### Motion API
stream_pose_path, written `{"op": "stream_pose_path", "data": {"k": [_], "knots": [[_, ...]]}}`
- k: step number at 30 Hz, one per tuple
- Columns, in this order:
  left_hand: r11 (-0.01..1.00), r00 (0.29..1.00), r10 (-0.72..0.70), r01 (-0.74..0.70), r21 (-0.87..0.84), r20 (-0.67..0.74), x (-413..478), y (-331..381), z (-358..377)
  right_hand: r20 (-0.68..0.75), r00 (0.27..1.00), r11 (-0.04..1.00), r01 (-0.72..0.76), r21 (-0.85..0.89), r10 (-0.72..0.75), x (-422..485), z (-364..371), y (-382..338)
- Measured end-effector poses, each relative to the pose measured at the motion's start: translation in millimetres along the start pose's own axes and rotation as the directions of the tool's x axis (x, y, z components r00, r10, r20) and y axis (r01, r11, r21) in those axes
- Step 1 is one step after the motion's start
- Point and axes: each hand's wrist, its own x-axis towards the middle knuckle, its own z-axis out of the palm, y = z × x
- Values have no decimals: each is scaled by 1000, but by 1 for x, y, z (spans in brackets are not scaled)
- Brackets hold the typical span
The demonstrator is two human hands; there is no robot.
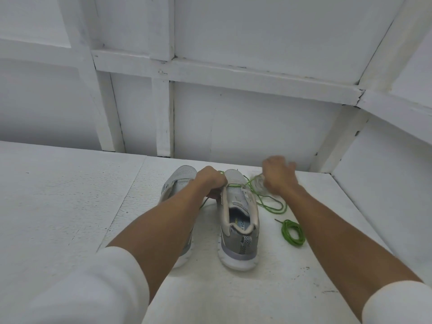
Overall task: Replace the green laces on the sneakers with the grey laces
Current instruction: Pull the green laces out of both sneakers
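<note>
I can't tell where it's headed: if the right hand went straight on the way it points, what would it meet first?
Probably the white wall; the blurred right hand points away from the person. The grey laces lie beside it, not ahead. Depth is unclear.

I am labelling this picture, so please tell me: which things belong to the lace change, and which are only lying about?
Belong: two grey mesh sneakers; loose green lace trailing from the right-side one; coiled green lace; pale grey lace bundle by the right hand.
Only there: white painted table; white panelled wall.
</note>
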Motion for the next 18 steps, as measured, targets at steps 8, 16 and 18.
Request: {"op": "stream_pose_path", "data": {"k": [8,16,18], "knots": [[1000,1000,11,-11,-17,-4,0,0,0,75,997,983,9,185,-23,13,-1,10],[999,1000,2,-2,-34,1,1,-1,-1,18,995,992,96,80,-97,2,16,-10],[999,1000,2,-2,-37,5,3,-2,0,-91,995,998,-49,27,51,8,5,10]]}}
